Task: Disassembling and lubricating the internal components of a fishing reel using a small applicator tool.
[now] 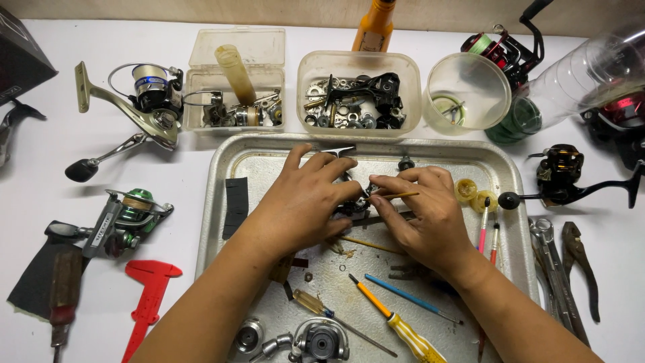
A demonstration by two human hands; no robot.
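Left hand [302,202] grips the dark reel body [354,202] mid-tray [232,151]; right hand [426,215] pinches a thin stick [396,195] at its three o'clock. Parts lie loose at six o'clock: reel not yet whole.

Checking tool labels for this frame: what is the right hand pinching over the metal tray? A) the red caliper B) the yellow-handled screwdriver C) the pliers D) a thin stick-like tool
D: the right hand pinches a thin stick-like tool against the small dark part that the left hand steadies over the metal tray; the red caliper, pliers and yellow-handled screwdriver all lie untouched.
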